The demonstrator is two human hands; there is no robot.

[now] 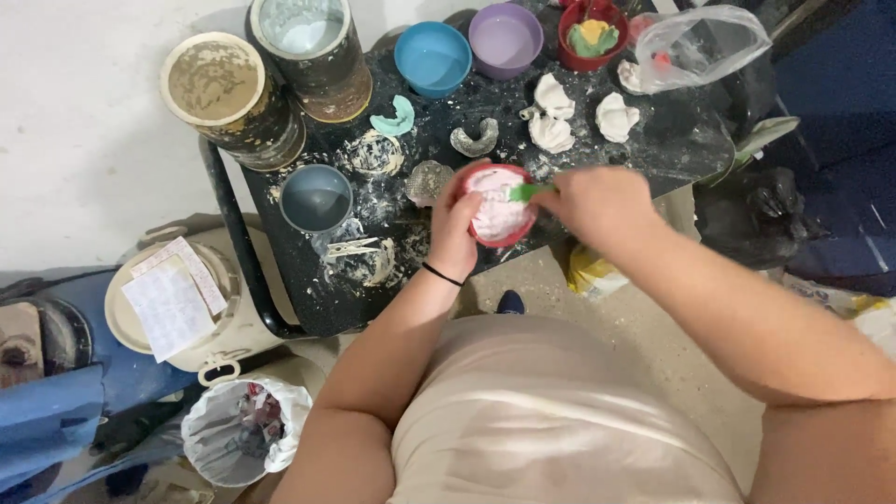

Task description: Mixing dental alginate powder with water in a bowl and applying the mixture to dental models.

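Note:
My left hand point(455, 229) grips the near left side of a small red bowl point(515, 235) filled with white paste, held over the front edge of a black, plaster-spattered table point(672, 140). My right hand point(600, 201) is shut on a green spatula point(528, 191) whose tip rests in the white paste. A black band sits on my left wrist.
On the table stand a grey cup point(315, 198), blue bowl point(432, 58), purple bowl point(505, 39), another red bowl point(592, 35), two large cans point(230, 98), white plaster casts point(553, 112) and a clear bag point(700, 47). A lined bin point(245, 429) and a lidded bucket point(173, 299) sit on the floor at left.

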